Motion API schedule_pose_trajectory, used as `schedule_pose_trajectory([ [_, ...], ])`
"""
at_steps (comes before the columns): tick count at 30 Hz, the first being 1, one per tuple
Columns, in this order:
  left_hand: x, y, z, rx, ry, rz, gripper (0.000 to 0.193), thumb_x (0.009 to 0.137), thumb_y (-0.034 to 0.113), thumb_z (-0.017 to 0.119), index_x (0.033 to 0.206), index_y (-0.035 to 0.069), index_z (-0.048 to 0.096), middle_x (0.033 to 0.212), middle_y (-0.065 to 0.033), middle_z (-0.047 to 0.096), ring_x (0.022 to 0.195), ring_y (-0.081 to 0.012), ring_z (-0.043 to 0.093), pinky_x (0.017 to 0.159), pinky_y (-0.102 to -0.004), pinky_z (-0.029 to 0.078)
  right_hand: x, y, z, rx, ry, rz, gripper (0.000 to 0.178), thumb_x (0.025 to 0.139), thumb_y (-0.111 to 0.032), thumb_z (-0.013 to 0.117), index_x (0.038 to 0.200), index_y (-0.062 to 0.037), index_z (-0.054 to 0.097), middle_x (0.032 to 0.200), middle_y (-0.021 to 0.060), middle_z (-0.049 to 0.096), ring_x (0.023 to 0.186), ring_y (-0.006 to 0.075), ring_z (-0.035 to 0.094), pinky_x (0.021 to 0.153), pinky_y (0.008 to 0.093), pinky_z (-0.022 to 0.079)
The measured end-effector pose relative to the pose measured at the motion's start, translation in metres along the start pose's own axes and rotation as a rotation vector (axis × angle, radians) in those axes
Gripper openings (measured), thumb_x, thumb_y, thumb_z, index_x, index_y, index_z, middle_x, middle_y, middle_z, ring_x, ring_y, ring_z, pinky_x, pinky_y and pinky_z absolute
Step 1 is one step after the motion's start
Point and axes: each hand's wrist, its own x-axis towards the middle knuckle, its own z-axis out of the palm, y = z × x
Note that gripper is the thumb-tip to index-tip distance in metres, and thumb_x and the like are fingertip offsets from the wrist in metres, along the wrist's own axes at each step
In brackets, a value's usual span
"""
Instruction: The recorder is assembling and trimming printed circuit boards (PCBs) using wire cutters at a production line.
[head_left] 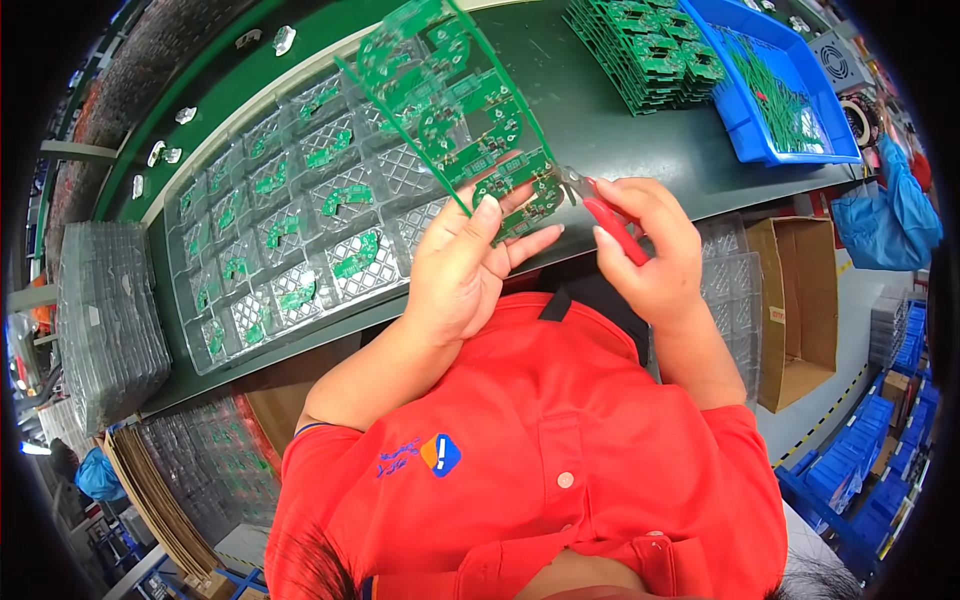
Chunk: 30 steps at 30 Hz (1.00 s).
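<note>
My left hand (465,255) grips the near end of a green circuit board panel (480,110), thumb on top and fingers underneath. The panel tilts up and away from me, with several curved boards joined inside its narrow side rails. In my right hand (655,245) is a pair of red-handled cutting pliers (615,220). Their jaws lie at the panel's right rail, close to its near end; whether they touch the rail I cannot tell. Left of the panel, a clear plastic tray (250,310) carries separate curved green boards in its pockets.
A stack of green panels (650,60) stands at the far right of the dark green bench (590,110). Beside it, a blue bin (745,130) contains thin green strips. Stacked clear trays (110,310) sit at the left; an open cardboard box (800,310) is below the bench's right side.
</note>
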Motion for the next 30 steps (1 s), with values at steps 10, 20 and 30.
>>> schedule_pose_trajectory([
  [10,-0.006,0.016,0.005,0.191,0.152,0.190,0.039,0.094,0.013,0.039,0.131,0.005,0.029,0.128,-0.0194,0.042,0.117,-0.0243,0.045,0.093,-0.0441,0.042,0.025,0.043,-0.069,-0.602,0.464,-0.133,0.032,0.072,0.000,0.062,0.103,-0.0019,0.059,0.095,0.0110,0.060,0.082,0.0237,0.059,0.066,0.0317,0.047],
  [20,-0.039,0.017,-0.023,0.619,-0.047,0.134,0.033,0.088,0.003,0.043,0.120,-0.005,0.041,0.109,-0.0122,0.054,0.103,-0.0203,0.052,0.092,-0.0334,0.040,0.006,0.096,-0.161,-0.865,0.545,0.290,0.033,0.079,-0.016,0.063,0.109,-0.0031,0.057,0.099,0.0112,0.061,0.091,0.0217,0.060,0.081,0.0305,0.046],
  [30,-0.026,0.056,-0.006,1.094,-0.316,0.413,0.014,0.071,-0.005,0.062,0.084,0.000,0.061,0.084,-0.0100,0.059,0.077,-0.0188,0.058,0.066,-0.0264,0.046,0.002,0.034,-0.112,0.232,0.292,0.143,0.039,0.084,-0.008,0.052,0.119,0.0066,0.047,0.113,0.0176,0.057,0.099,0.0206,0.055,0.089,0.0322,0.041],
])
